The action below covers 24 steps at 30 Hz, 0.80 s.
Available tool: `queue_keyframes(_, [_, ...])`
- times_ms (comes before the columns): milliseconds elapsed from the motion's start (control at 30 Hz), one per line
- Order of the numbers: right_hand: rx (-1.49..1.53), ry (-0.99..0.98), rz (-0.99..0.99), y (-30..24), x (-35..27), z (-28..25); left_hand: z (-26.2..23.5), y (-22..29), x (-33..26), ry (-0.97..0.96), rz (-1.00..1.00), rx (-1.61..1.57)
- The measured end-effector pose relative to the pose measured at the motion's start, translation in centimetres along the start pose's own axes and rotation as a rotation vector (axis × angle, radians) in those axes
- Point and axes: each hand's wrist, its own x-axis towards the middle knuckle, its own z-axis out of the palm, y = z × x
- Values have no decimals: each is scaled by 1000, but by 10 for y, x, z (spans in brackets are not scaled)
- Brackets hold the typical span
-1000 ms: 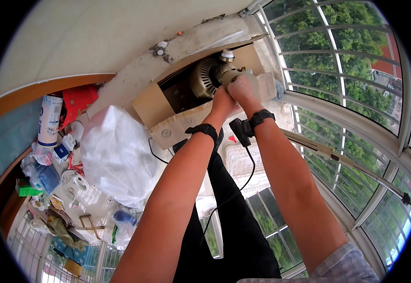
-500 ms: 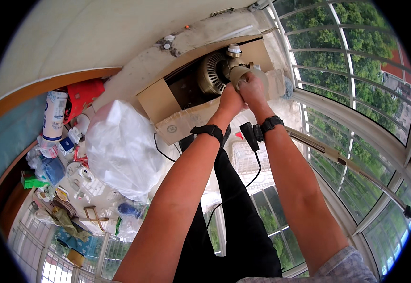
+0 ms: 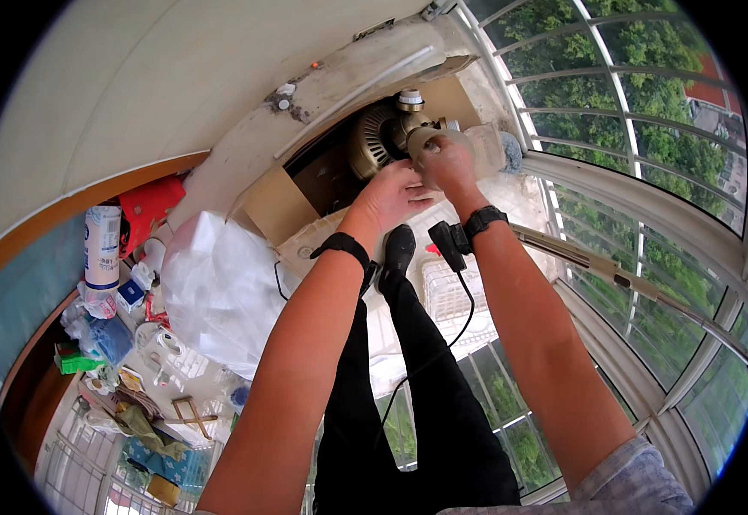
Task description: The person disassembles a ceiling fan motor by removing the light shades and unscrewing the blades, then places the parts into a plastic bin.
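A bronze fan motor housing (image 3: 365,142) with slotted vents sits in an opened cardboard box (image 3: 278,204). Beside it a white-tipped lamp socket (image 3: 410,99) points up from the bronze fitting. My right hand (image 3: 450,165) grips a beige cup-shaped shade (image 3: 424,137) against the fitting's right side; its fingers partly hide the shade. My left hand (image 3: 389,196) is just below and left of the shade, fingers apart and nothing visible in them. Whether its fingertips touch the shade I cannot tell.
A large white plastic bag (image 3: 219,292) bulges left of the box. Beyond it are a roll in printed wrap (image 3: 102,247), a red bag (image 3: 149,204) and loose clutter. A metal pole (image 3: 623,276) runs along the barred windows at right. My shoe (image 3: 398,249) is below the box.
My left hand has come off the shade and spread its fingers. My right hand stays on the shade. The view has shifted slightly, and my shoe now shows.
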Motion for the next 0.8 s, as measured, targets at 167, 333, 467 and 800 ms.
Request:
queue_keyframes(167, [53, 46, -159, -1, -24, 12, -13, 8, 22, -201, -193, -470])
queue_keyframes(333, [77, -61, -258, -40, -72, 38, -48, 25, 11, -80, -125, -224])
queue_keyframes(467, [172, -50, -148, -53, -107, 59, -70, 6, -19, -200, -101, -235])
queue_keyframes(800, [969, 89, 623, -33, -135, 123, -43, -65, -71, 310, 35, -271])
